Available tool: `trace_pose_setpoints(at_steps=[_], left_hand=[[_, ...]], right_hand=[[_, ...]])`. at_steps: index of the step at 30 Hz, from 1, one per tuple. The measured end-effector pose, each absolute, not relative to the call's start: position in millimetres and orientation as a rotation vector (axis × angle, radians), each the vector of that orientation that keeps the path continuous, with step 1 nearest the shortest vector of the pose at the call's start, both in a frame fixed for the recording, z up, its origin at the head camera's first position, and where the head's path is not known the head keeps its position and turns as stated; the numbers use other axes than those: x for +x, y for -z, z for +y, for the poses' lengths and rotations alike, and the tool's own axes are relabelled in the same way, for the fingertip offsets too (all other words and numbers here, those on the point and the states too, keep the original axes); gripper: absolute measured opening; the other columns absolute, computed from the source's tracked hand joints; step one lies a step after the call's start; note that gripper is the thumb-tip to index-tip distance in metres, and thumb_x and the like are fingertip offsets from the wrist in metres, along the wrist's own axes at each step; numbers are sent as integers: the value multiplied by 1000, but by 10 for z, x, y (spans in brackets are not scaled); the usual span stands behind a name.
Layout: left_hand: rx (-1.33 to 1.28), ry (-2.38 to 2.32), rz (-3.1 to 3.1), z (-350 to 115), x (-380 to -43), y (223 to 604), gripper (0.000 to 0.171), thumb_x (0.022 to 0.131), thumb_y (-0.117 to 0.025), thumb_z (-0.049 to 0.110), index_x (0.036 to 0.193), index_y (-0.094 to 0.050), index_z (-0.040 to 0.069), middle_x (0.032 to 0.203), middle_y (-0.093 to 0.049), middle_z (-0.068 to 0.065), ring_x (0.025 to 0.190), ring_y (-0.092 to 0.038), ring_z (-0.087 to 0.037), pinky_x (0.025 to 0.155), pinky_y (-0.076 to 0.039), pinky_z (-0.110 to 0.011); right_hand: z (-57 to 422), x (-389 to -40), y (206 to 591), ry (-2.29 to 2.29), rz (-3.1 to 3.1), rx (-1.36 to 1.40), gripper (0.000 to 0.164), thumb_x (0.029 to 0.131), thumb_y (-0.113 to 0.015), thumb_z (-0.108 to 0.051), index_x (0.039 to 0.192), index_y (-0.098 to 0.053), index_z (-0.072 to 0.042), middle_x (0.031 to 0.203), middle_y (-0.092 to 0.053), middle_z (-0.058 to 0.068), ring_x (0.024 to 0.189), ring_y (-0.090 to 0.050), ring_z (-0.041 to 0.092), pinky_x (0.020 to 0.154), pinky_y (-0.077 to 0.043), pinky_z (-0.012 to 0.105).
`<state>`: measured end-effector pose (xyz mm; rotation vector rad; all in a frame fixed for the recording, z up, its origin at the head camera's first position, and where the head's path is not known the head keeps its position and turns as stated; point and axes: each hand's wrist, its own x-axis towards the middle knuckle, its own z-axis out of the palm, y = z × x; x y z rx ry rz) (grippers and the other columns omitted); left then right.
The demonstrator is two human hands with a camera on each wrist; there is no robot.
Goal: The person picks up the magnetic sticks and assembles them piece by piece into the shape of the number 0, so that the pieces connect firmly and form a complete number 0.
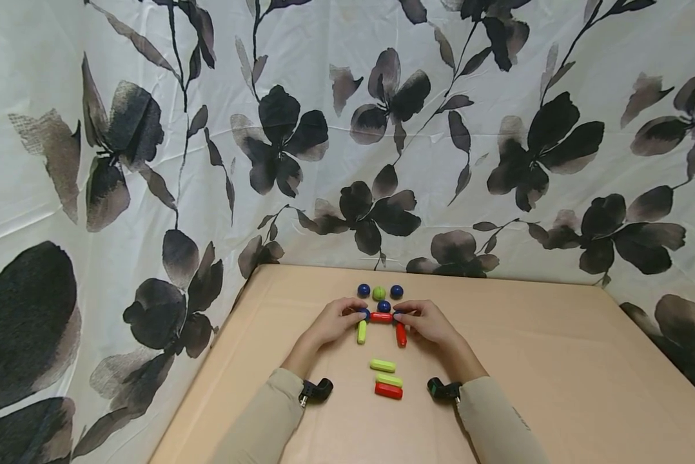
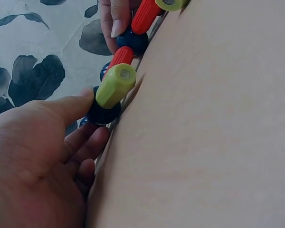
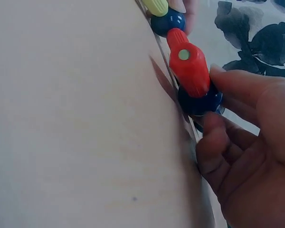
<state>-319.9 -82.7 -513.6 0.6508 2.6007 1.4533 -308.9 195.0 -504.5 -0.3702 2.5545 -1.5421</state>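
Observation:
My left hand (image 1: 338, 319) pinches a dark blue ball (image 2: 104, 114) between thumb and fingers. A yellow-green rod (image 1: 362, 332) with a round disc in its end juts from that ball toward me. My right hand (image 1: 431, 320) pinches another dark blue ball (image 3: 202, 103), from which a red rod (image 1: 401, 335) points toward me. A second red rod (image 1: 381, 318) runs crosswise between the two balls, joining them. Just behind this crosswise rod is a further blue ball (image 1: 384, 307).
At the table's back are two blue balls (image 1: 363, 290) with a green ball (image 1: 379, 294) between them. Nearer me lie two yellow-green rods (image 1: 382, 366) and a red rod (image 1: 389, 391). A flowered cloth (image 1: 376, 212) hangs behind the tan table (image 1: 527, 361).

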Motion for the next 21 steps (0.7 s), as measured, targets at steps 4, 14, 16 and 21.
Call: trace_pose_setpoints(at_steps=[4,14,16,21], left_hand=[[669,-1465,2597,-837,-3186,5139,31,104,-66,26,131,-70,13,113,-71,2,100,-60,-14,91,-49,-34],[674,-1472,2605,-822,-3185,5147,33,104,-65,29,133,-70,13,114,-71,2,101,-61,-14,92,-50,-34],[673,-1475,2604,-822,-3183,5150,33,104,-65,29,133,-70,13,114,-71,2,101,-61,-14,92,-50,-35],[678,-1485,2602,-825,-3187,5157,35,104,-66,29,133,-69,12,114,-72,2,101,-61,-14,93,-50,-36]], right_hand=[[1913,-3129,5032,1449,2670,-343,33,99,-72,-30,126,-75,-10,104,-71,6,74,-56,21,62,-45,26],[1771,-3213,4929,1383,2797,-492,43,101,-70,-28,139,-65,-10,124,-68,11,106,-61,26,86,-55,35],[1727,-3230,4917,1359,2789,-514,43,101,-70,-27,140,-64,-10,126,-69,12,108,-62,26,90,-56,38],[1642,-3268,4910,1306,2775,-483,39,101,-71,-27,136,-67,-11,120,-71,11,100,-64,23,86,-58,36]])
